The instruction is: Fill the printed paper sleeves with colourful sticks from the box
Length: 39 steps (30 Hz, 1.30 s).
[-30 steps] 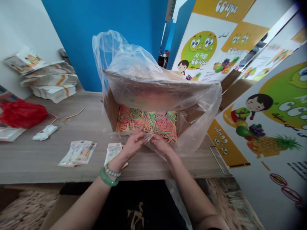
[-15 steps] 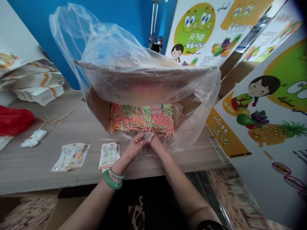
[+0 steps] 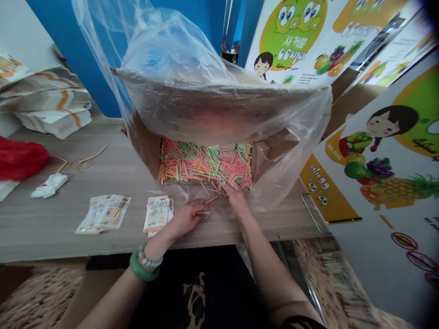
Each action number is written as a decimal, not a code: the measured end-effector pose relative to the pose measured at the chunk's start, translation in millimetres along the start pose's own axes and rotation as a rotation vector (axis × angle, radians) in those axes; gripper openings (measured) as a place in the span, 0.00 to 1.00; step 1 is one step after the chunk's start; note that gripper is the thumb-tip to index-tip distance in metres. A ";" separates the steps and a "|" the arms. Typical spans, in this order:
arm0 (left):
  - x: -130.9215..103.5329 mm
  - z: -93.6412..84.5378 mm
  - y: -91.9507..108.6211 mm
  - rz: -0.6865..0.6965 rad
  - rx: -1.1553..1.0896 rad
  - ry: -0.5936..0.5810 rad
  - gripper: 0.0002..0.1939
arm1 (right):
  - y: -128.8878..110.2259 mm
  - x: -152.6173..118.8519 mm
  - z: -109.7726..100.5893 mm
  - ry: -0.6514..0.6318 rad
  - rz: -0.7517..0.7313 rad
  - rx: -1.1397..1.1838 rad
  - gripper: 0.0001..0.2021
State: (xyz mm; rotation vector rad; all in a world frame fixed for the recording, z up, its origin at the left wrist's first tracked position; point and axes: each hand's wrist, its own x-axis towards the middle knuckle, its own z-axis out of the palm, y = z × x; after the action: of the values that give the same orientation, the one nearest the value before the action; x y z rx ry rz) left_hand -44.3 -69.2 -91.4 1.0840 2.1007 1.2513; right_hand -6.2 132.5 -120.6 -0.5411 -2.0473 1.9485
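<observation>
Two small piles of packets lie at the lower left of the frame, so a little packing looks done, while the broad bed of sticks in the box suggests much is left; how many packets are finished cannot be told.

At the far left, folded cartons (image 3: 58, 98) are stacked above a red bag (image 3: 22, 157), with a crumpled white tissue (image 3: 50, 186) beside it on the desk (image 3: 44, 226). Next comes the left packet pile (image 3: 104, 214), fanned, its long axis slanting from lower left to upper right; coloured sticks seem to show inside. The right packet pile (image 3: 157, 214) lies nearly upright in the frame, its top leaning slightly right; its contents are unclear.

Just below the centre, the left hand (image 3: 187, 218) has its fingers bent near two sticks: a pink stick (image 3: 211, 200) pointing up and right, and a paler stick (image 3: 205, 213) lying nearly level. Whether it grips either cannot be told.

Above, the coloured sticks (image 3: 192, 162) lie every which way inside the box (image 3: 146, 151), which is lined with clear plastic (image 3: 206, 109). The right hand (image 3: 236, 201) is at the box's near edge, fingers curled by loose sticks; its grip is hidden. Printed cartons (image 3: 288, 45) stand at the upper right.
</observation>
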 end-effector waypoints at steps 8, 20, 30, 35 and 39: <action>-31.1 3.8 -10.1 -0.019 0.335 -0.206 0.15 | -11.1 -9.8 -13.9 -0.008 -0.087 -0.546 0.12; -31.7 6.9 -14.6 0.016 0.369 -0.185 0.14 | -16.4 -10.4 14.5 -0.326 -0.132 -0.949 0.08; -35.6 12.3 -26.5 0.064 0.254 -0.114 0.13 | -32.7 5.0 46.1 -0.221 0.056 -1.172 0.17; -35.2 13.0 -25.9 0.097 0.229 -0.088 0.13 | -29.2 21.4 67.2 -0.220 0.151 -1.151 0.13; -36.5 13.4 -26.1 0.061 0.195 -0.077 0.12 | -23.7 18.5 45.8 -0.235 0.000 -0.777 0.09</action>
State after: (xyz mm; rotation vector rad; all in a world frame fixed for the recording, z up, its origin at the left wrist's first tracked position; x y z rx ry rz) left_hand -23.7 -99.2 -120.9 1.2678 2.1799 1.0303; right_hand -44.8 98.8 -101.1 -0.4615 -2.9363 1.1903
